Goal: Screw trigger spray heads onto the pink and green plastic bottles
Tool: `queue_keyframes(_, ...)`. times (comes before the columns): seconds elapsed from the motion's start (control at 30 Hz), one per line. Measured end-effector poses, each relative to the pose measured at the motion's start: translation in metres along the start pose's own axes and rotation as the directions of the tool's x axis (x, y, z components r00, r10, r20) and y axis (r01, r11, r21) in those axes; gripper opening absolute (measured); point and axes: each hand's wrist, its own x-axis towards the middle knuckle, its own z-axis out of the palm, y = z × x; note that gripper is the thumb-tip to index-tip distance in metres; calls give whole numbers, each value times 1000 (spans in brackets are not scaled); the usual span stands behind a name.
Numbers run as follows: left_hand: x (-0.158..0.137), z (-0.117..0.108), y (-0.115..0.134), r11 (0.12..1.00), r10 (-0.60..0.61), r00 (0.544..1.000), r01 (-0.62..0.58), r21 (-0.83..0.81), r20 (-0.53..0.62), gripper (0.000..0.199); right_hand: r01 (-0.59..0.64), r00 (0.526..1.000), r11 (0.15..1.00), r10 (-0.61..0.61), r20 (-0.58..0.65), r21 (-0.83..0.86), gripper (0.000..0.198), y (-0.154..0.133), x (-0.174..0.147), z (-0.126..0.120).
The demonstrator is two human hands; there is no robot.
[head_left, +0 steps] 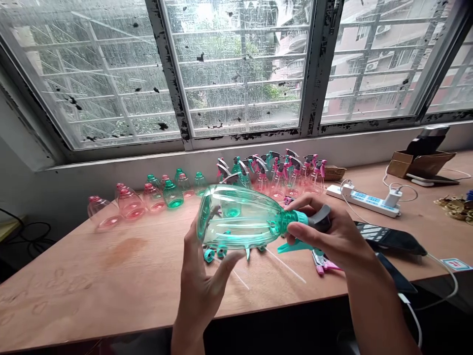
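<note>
Got a see-through green spray bottle (244,212) lying sideways in midair over the wooden table (121,281), left hand (201,281) cupped wide around its base end, right hand (336,234) gripping the neck and spray head (320,218). For writing, the power strip (364,198) has blue patches and the little card (456,265) has red marks, but both are too small to read.
</note>
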Motion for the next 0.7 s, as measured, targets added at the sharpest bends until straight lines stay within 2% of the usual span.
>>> queue_keyframes(0.1,-2,-2,0,998,-65,998,64,-26,-11,53,33,999,995,-35,-22,-95,29,-1,1,1)
queue_keyframes(0.2,-1,-1,-3,1000,-20,1000,20,-8,1,39,31,997,998,-35,-64,-52,29,-3,2,0)
queue_keyframes(0.33,-1,3,-7,992,126,992,-126,27,8,58,6,999,995,-2,-37,104,29,-2,3,-4)
queue_keyframes(0.43,-4,2,-8,995,85,996,-86,47,16,71,17,1000,997,-15,-26,71,28,-2,2,-5)
queue_keyframes(0.5,-6,0,-9,999,45,998,-46,20,42,66,38,999,999,-38,-38,-3,28,-1,0,-3)
queue_keyframes(0.57,-5,0,-9,999,47,999,-47,-28,23,49,47,998,998,-49,-38,-50,28,-1,-1,-2)
queue_keyframes(0.63,-3,1,-8,996,74,997,-74,-52,-12,39,36,999,999,-37,-22,-35,26,-1,-1,-1)
queue_keyframes(0.7,0,2,-6,992,117,993,-117,-38,-4,43,20,1000,999,-20,-5,32,25,-1,0,-1)
